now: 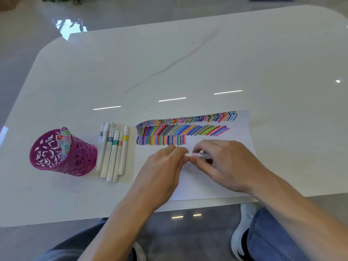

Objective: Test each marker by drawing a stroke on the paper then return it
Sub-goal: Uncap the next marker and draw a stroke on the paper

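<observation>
Glossy white marble-veined table [188, 63] with rounded corners carries a white paper sheet [216, 185] striped in three rows of coloured strokes. Over it, the left hand [162, 166] pinches the white cap end of a slim pink-banded marker [197, 155]; the right hand [222, 162] grips its barrel. Left of the paper lie white capped markers [113, 153] beside a magenta perforated pen cup [56, 155].

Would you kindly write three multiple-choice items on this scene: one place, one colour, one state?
1. The loose markers lie: A between cup and paper; B in the cup; C right of the paper.
2. The cup is: A blue; B yellow; C magenta.
3. The pink-banded marker is held by: A one hand only; B both hands; C no hand.
1 A, they lie side by side there. 2 C, its perforated wall shows it. 3 B, left hand pinches its end, right hand grips its barrel.
</observation>
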